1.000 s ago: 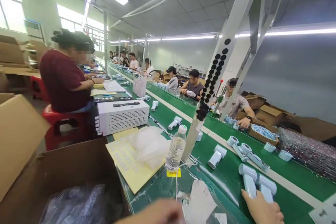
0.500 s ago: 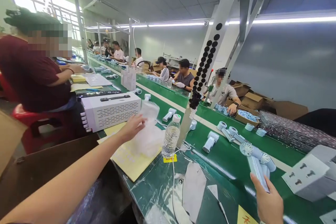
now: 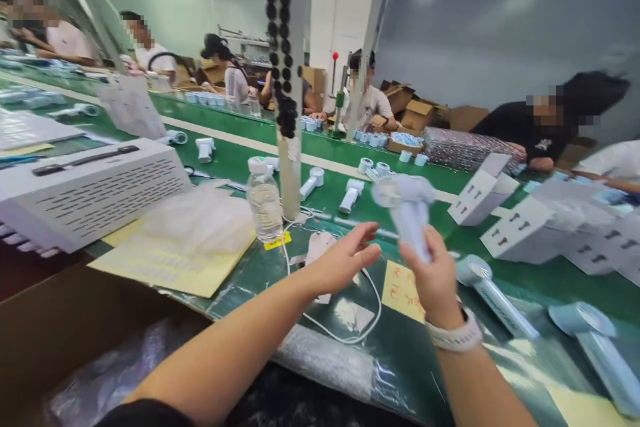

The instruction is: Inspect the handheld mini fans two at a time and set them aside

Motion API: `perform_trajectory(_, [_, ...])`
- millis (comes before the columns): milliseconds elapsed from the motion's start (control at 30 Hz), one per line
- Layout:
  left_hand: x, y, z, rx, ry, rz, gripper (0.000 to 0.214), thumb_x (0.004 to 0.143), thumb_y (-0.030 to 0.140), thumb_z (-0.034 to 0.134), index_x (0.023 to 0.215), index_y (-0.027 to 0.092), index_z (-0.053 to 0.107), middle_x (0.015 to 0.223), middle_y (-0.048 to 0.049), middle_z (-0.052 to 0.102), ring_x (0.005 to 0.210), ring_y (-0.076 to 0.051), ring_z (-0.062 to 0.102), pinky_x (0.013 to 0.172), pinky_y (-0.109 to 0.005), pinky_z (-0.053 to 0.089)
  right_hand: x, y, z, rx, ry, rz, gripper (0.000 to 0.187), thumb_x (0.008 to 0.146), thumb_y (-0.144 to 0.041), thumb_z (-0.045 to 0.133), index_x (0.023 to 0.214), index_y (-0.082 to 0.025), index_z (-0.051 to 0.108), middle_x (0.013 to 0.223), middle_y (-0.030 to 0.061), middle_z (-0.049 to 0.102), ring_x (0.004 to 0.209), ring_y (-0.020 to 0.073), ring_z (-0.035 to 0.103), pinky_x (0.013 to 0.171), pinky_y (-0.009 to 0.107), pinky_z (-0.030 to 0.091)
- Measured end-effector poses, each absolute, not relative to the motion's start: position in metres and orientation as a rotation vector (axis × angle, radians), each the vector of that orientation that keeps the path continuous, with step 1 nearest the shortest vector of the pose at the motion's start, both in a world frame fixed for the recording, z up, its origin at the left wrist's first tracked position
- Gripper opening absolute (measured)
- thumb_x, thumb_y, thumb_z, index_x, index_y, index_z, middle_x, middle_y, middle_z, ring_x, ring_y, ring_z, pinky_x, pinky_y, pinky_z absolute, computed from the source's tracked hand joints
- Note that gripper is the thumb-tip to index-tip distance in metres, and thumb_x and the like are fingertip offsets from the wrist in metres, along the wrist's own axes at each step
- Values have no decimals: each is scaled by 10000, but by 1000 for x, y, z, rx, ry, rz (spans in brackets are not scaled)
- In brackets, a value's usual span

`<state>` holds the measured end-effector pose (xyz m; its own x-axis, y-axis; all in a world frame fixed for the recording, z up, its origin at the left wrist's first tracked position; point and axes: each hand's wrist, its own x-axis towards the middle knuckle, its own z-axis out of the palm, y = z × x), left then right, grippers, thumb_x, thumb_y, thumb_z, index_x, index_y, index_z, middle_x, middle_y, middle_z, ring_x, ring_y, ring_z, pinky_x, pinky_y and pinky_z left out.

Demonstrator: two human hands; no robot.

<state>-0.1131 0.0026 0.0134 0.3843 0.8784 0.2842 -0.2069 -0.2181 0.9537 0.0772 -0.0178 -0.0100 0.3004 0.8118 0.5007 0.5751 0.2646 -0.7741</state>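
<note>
In my right hand point(image 3: 434, 273) is a light blue handheld fan point(image 3: 407, 203), gripped by its handle with the round head up; motion blurs it. My left hand point(image 3: 345, 259) is open and holds nothing, fingers stretched towards the fan but apart from it. Below that hand a white cable point(image 3: 370, 333) loops over the bench. Two more light blue fans lie to the right, a nearer one point(image 3: 600, 353) and another point(image 3: 500, 300) beside my right wrist. Thin translucent plastic bags point(image 3: 200, 217) rest on yellow card point(image 3: 165, 270) at the left.
A water bottle point(image 3: 264, 203) stands by a metal post point(image 3: 290, 177). Left of it sits a white slotted box point(image 3: 115, 193). White cartons point(image 3: 520, 230) stand along the green conveyor point(image 3: 235, 167), which carries several fans. Co-workers sit across it. An open cardboard box point(image 3: 100, 320) is at lower left.
My left hand has moved right, away from the plastic bags, towards the right hand. The right hand has lifted the fan away from the others on the belt. The view has turned right.
</note>
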Motion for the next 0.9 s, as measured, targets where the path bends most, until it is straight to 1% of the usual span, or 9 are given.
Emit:
perform_trajectory(133, [-67,23,-13,750,400,1206,535,673,626,813,934,175,692,893,-66,734,862,-227,682,832,-336,514,52,-12,-13,-1373,-1708,246,531,810,-588,646,1168,-207,741,1431,182,511,1322,419,470,1089,571,383])
perform_trajectory(200, [-72,35,-23,643,435,1165,541,652,630,825,860,147,699,820,-66,730,749,-199,676,730,-306,523,54,-11,-21,-1332,-1766,353,416,859,-556,608,1029,-214,774,1453,166,515,1317,405,488,1079,565,401])
perform_trajectory(333, [-91,44,-30,617,486,1096,555,633,600,850,891,128,714,817,-76,739,687,-205,688,659,-316,555,66,-4,-44,-1330,-1672,611,440,982,-463,391,801,-195,689,1130,164,710,1057,310,654,944,505,509])
perform_trajectory(400, [-94,44,-28,583,519,1141,536,656,579,846,937,142,715,863,-76,753,773,-232,719,751,-353,582,64,-1,-56,-1369,-1662,642,300,924,-426,505,755,-211,628,1018,150,720,1034,322,639,968,546,481])
perform_trajectory(467, [-95,45,-24,572,532,1185,514,686,581,827,937,147,713,908,-87,763,910,-268,730,848,-380,577,57,-2,-63,-1380,-1695,651,176,791,-350,672,706,-231,575,1093,161,695,1162,366,566,1069,598,382])
perform_trajectory(533, [-97,47,-20,589,518,1225,530,664,614,825,891,149,708,929,-94,766,1030,-297,713,909,-388,563,48,-8,-62,-1368,-1734,667,166,745,-273,694,693,-245,538,1123,159,677,1212,371,529,1096,588,354])
perform_trajectory(667, [-102,50,-14,594,465,1274,567,652,705,780,839,176,689,949,-94,769,1154,-330,669,958,-419,549,41,-24,-44,-1352,-1653,1097,91,873,-319,565,840,-242,529,758,37,671,714,231,635,690,411,532])
perform_trajectory(800, [-103,50,-14,538,475,1258,617,719,797,644,828,190,662,989,-104,764,1149,-339,668,904,-434,568,44,-35,-28,-1153,-1306,1720,348,863,-484,620,1068,-206,571,546,-71,568,440,129,510,421,234,367])
perform_trajectory(900, [-100,48,-16,549,469,1260,688,652,860,633,785,185,634,990,-111,755,1092,-340,689,851,-423,581,41,-37,-25,-1114,-1198,1712,423,830,-597,652,920,-185,620,450,-93,470,385,101,416,377,216,276])
